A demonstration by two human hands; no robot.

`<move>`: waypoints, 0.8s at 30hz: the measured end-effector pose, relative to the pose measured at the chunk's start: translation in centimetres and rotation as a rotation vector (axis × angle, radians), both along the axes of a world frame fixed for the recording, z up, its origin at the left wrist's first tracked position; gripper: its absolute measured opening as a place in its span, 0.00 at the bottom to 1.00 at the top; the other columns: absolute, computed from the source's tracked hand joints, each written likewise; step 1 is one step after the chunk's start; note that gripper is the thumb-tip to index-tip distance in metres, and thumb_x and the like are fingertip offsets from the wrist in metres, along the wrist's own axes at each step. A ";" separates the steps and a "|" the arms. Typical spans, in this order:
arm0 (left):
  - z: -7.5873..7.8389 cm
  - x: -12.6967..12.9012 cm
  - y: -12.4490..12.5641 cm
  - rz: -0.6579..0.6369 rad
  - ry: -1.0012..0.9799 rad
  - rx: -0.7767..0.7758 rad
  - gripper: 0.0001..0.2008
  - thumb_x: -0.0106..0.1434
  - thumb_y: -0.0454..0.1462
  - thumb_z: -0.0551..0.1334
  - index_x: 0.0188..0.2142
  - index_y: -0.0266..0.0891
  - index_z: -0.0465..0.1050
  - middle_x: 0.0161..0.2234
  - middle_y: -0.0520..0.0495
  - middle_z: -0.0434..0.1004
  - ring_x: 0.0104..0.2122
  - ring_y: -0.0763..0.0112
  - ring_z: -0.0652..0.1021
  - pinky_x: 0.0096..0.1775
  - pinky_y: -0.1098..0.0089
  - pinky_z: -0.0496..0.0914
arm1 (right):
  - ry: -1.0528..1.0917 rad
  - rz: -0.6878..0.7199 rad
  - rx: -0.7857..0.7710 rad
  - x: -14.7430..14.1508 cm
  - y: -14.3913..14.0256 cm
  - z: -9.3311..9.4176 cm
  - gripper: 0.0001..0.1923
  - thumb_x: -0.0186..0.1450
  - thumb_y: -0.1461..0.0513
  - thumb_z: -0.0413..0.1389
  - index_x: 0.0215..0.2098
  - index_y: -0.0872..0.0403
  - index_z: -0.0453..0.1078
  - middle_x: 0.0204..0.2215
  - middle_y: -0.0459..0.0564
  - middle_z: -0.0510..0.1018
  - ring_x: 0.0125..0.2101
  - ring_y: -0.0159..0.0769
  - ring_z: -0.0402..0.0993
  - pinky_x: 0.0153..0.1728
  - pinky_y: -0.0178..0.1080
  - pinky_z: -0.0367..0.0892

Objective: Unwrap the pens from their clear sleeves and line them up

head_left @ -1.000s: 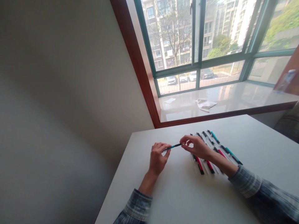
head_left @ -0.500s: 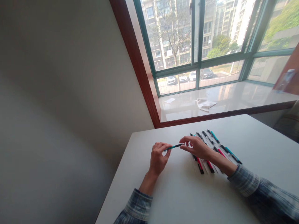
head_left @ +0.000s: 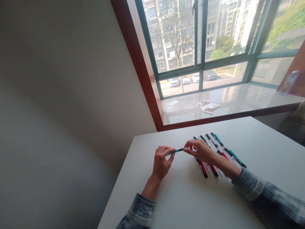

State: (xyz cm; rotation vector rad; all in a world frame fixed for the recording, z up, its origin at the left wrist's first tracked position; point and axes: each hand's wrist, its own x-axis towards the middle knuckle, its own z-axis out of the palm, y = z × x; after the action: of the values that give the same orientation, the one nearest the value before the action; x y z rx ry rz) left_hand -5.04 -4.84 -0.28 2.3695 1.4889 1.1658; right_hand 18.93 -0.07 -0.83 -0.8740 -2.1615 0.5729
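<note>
A teal pen (head_left: 177, 150) is pinched at either end by the left hand (head_left: 160, 162) and right hand (head_left: 201, 151), held just above the white table (head_left: 181, 197). A row of pens (head_left: 218, 152) (teal, red, black) is laid beneath the right wrist.

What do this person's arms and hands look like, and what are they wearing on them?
Both hands, the left hand and the right hand, are bare: no gloves, and no rings or watch that I can make out. Each arm wears a long plaid sleeve in blue-grey and pale checks, the left sleeve and the right sleeve, ending short of the wrists.
</note>
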 end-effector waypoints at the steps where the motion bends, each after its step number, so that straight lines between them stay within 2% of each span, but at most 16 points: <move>1: 0.0 0.0 0.0 0.000 0.001 0.002 0.08 0.66 0.32 0.65 0.42 0.47 0.81 0.39 0.48 0.82 0.43 0.60 0.76 0.48 0.57 0.71 | 0.011 0.006 -0.002 0.0 0.0 0.0 0.10 0.70 0.54 0.59 0.40 0.51 0.74 0.32 0.48 0.81 0.29 0.34 0.74 0.32 0.36 0.68; 3: 0.1 0.0 0.0 0.000 0.002 0.006 0.08 0.67 0.33 0.65 0.42 0.47 0.81 0.39 0.48 0.82 0.43 0.60 0.76 0.49 0.57 0.71 | 0.028 0.009 0.002 0.0 -0.1 0.1 0.09 0.69 0.55 0.60 0.43 0.51 0.74 0.34 0.48 0.81 0.30 0.34 0.75 0.33 0.36 0.68; 7: 0.2 0.0 0.0 -0.010 0.011 0.010 0.08 0.67 0.33 0.65 0.42 0.47 0.81 0.39 0.47 0.82 0.42 0.60 0.77 0.48 0.57 0.71 | -0.015 -0.010 0.004 0.1 0.0 0.1 0.13 0.72 0.53 0.56 0.35 0.52 0.75 0.28 0.48 0.80 0.27 0.34 0.73 0.31 0.37 0.67; 12: 0.2 0.1 -0.1 -0.018 0.024 0.008 0.08 0.66 0.33 0.65 0.42 0.48 0.81 0.39 0.48 0.82 0.42 0.61 0.77 0.48 0.57 0.71 | 0.042 0.043 -0.019 0.2 0.1 0.0 0.11 0.68 0.54 0.61 0.43 0.52 0.73 0.35 0.49 0.81 0.30 0.34 0.75 0.33 0.36 0.69; 14: 0.2 0.1 -0.1 -0.015 0.017 0.010 0.08 0.66 0.32 0.65 0.42 0.47 0.81 0.39 0.48 0.82 0.43 0.61 0.77 0.48 0.57 0.71 | 0.026 0.043 -0.001 0.2 0.1 0.0 0.09 0.69 0.55 0.59 0.39 0.52 0.74 0.32 0.48 0.81 0.29 0.34 0.74 0.32 0.36 0.69; 16: 0.2 0.0 -0.1 -0.017 0.013 0.008 0.08 0.66 0.32 0.65 0.42 0.47 0.81 0.39 0.48 0.82 0.43 0.61 0.77 0.49 0.57 0.70 | 0.003 0.030 0.009 0.1 0.2 0.0 0.11 0.70 0.54 0.58 0.36 0.52 0.75 0.28 0.47 0.80 0.27 0.33 0.73 0.31 0.36 0.68; 21: 0.1 0.0 -0.1 -0.014 0.012 0.000 0.08 0.67 0.33 0.65 0.42 0.47 0.81 0.40 0.48 0.82 0.43 0.60 0.77 0.49 0.57 0.70 | 0.045 0.052 0.000 0.1 0.0 0.1 0.10 0.67 0.56 0.61 0.44 0.51 0.74 0.34 0.49 0.82 0.30 0.34 0.76 0.32 0.36 0.70; 24: 0.1 -0.1 0.0 -0.011 0.008 -0.003 0.08 0.67 0.33 0.64 0.42 0.47 0.80 0.40 0.48 0.82 0.44 0.60 0.76 0.49 0.56 0.70 | 0.028 0.035 0.008 0.1 0.0 0.1 0.07 0.69 0.57 0.58 0.38 0.52 0.74 0.29 0.48 0.81 0.28 0.34 0.74 0.31 0.37 0.69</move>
State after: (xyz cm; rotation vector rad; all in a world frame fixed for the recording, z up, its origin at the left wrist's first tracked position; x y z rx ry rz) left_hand -5.11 -4.86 -0.13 2.3803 1.4766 1.1515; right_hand 19.01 -0.12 -0.68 -0.8209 -2.1563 0.5895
